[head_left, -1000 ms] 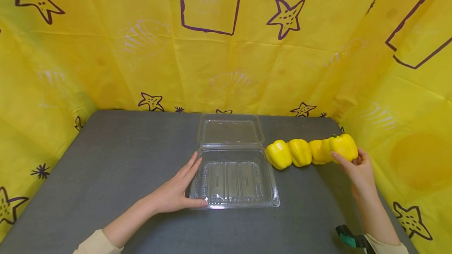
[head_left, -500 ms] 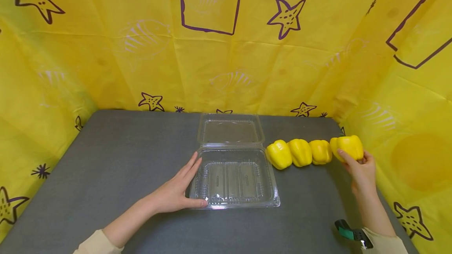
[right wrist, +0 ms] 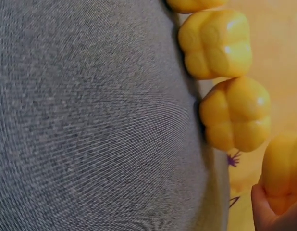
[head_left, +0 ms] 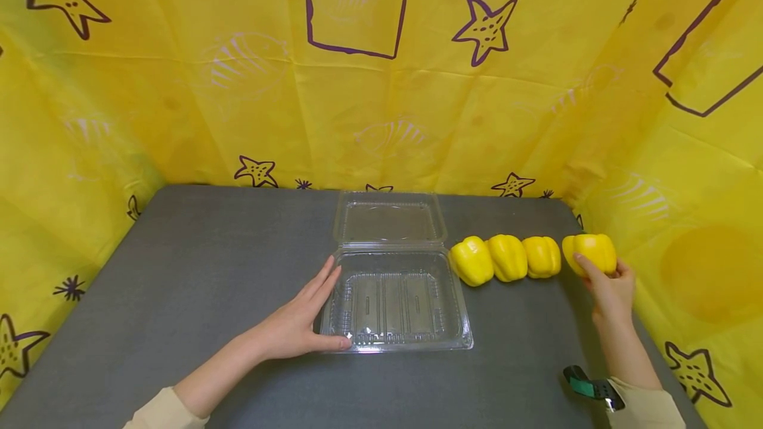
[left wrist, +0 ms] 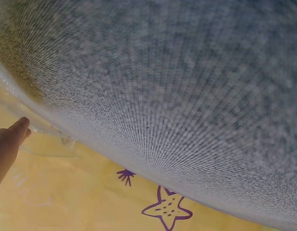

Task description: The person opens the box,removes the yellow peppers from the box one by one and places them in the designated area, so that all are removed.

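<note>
A clear plastic clamshell container [head_left: 395, 310] lies with its lid [head_left: 390, 222] folded back on the table. Along its left side rest the straight, spread fingers of my left hand [head_left: 286, 331], the thumb at the front left corner. To the right, my right hand [head_left: 614, 293] holds a yellow bell pepper [head_left: 598, 250] between thumb and fingers; whether it touches the table I cannot tell. Three more yellow peppers stand in a row: one [head_left: 471, 262] by the container's right edge, a middle one [head_left: 507, 258] and a third [head_left: 542, 257]. The right wrist view shows the held pepper [right wrist: 279, 168] slightly apart from them.
The dark grey table [head_left: 197, 270] meets a yellow patterned curtain [head_left: 381, 118] at the back and sides. A black and green strap [head_left: 590, 388] sits at my right wrist.
My right hand has moved slightly right and lower with the pepper, which now stands apart from the row, uncovering the third pepper. The left hand and container stay still.
</note>
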The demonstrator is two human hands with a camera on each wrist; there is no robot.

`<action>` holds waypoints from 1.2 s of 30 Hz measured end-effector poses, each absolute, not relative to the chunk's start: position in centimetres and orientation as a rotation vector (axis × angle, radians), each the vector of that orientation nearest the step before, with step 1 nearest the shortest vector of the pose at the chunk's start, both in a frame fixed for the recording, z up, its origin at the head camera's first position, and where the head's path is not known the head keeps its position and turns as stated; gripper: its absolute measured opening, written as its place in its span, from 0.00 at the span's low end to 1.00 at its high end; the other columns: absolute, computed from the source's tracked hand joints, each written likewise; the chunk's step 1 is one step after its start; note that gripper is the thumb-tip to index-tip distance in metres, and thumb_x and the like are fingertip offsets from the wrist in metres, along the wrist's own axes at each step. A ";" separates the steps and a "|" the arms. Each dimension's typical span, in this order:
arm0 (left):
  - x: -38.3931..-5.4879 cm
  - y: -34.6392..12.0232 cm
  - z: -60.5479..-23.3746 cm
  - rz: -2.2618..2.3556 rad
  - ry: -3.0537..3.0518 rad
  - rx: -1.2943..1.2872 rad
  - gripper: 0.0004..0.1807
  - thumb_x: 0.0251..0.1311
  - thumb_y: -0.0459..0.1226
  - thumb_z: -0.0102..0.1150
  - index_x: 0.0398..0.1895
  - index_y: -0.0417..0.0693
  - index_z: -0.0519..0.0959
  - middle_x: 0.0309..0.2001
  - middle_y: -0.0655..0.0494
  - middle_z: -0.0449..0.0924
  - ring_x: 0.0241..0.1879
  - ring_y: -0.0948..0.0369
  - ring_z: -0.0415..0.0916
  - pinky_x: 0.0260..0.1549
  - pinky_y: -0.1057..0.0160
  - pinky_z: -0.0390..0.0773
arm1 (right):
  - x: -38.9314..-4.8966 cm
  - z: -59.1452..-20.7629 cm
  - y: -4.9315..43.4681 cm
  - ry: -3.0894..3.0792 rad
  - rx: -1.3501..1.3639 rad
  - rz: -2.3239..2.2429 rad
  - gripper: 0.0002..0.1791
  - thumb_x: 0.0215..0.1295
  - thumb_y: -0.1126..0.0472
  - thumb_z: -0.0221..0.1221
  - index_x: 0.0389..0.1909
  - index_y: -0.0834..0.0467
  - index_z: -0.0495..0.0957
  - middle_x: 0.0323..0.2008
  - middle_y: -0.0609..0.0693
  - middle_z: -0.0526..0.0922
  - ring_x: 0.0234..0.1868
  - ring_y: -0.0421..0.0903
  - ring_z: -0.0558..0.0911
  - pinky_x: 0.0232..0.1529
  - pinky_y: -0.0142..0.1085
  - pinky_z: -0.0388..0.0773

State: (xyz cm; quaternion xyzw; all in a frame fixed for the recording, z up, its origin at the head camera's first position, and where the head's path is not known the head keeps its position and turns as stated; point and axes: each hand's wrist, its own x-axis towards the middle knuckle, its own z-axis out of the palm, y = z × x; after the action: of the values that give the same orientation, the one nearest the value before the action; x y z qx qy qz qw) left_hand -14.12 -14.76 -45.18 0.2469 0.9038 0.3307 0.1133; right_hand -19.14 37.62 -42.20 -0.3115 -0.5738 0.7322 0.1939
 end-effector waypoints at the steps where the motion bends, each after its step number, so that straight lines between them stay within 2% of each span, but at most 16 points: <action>1: -14.1 -14.8 -45.2 0.971 2.650 0.727 0.66 0.46 0.71 0.61 0.79 0.53 0.37 0.78 0.60 0.24 0.75 0.50 0.38 0.63 0.38 0.59 | -19.2 -42.3 37.7 -1.621 -0.884 2.041 0.27 0.52 0.70 0.70 0.47 0.53 0.67 0.45 0.46 0.69 0.30 0.33 0.78 0.26 0.24 0.78; 8: -14.1 -14.8 -45.3 0.967 2.657 0.728 0.67 0.45 0.71 0.61 0.79 0.53 0.37 0.78 0.60 0.24 0.75 0.50 0.38 0.63 0.38 0.60 | -19.6 -43.2 38.1 -1.651 -0.947 2.001 0.25 0.50 0.69 0.72 0.45 0.56 0.70 0.40 0.44 0.72 0.29 0.33 0.76 0.26 0.23 0.77; 11: -14.1 -14.8 -45.3 0.960 2.657 0.721 0.67 0.45 0.71 0.61 0.79 0.54 0.37 0.78 0.61 0.24 0.75 0.51 0.38 0.63 0.38 0.59 | -19.7 -43.7 38.3 -1.735 -0.992 1.927 0.25 0.49 0.65 0.74 0.44 0.55 0.70 0.41 0.44 0.70 0.32 0.34 0.73 0.27 0.21 0.74; 17: -14.2 -14.8 -45.2 0.966 2.649 0.717 0.67 0.45 0.70 0.63 0.79 0.54 0.37 0.78 0.61 0.24 0.75 0.51 0.38 0.63 0.39 0.59 | -19.9 -44.4 38.4 -1.926 -1.074 1.767 0.30 0.48 0.53 0.75 0.46 0.52 0.67 0.45 0.41 0.66 0.40 0.37 0.67 0.42 0.24 0.66; 20: -14.2 -14.8 -45.2 0.966 2.648 0.722 0.66 0.46 0.70 0.62 0.79 0.54 0.37 0.78 0.61 0.24 0.75 0.50 0.38 0.63 0.38 0.59 | -20.0 -44.6 38.4 -1.965 -1.099 1.742 0.32 0.48 0.51 0.75 0.47 0.51 0.65 0.46 0.41 0.64 0.42 0.37 0.66 0.47 0.26 0.65; 28: -14.2 -14.9 -45.3 0.962 2.649 0.728 0.67 0.45 0.72 0.59 0.79 0.55 0.36 0.78 0.60 0.23 0.75 0.49 0.38 0.63 0.38 0.59 | -20.3 -45.1 38.6 -1.998 -1.105 1.749 0.33 0.49 0.50 0.75 0.50 0.54 0.66 0.47 0.41 0.65 0.43 0.38 0.66 0.50 0.26 0.64; 36: -14.2 -14.9 -45.2 0.962 2.649 0.722 0.66 0.46 0.70 0.62 0.79 0.54 0.36 0.78 0.60 0.23 0.75 0.49 0.38 0.63 0.37 0.59 | -20.5 -45.2 38.6 -1.995 -1.115 1.775 0.36 0.49 0.50 0.75 0.55 0.55 0.66 0.48 0.41 0.65 0.44 0.38 0.66 0.53 0.27 0.64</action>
State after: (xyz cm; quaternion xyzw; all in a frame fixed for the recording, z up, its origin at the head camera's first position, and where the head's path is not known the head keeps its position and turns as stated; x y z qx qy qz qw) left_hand -14.19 -14.86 -45.20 0.2465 0.9044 0.3285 0.1160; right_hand -20.46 38.57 -45.25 -0.3825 -0.6841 0.6086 0.1236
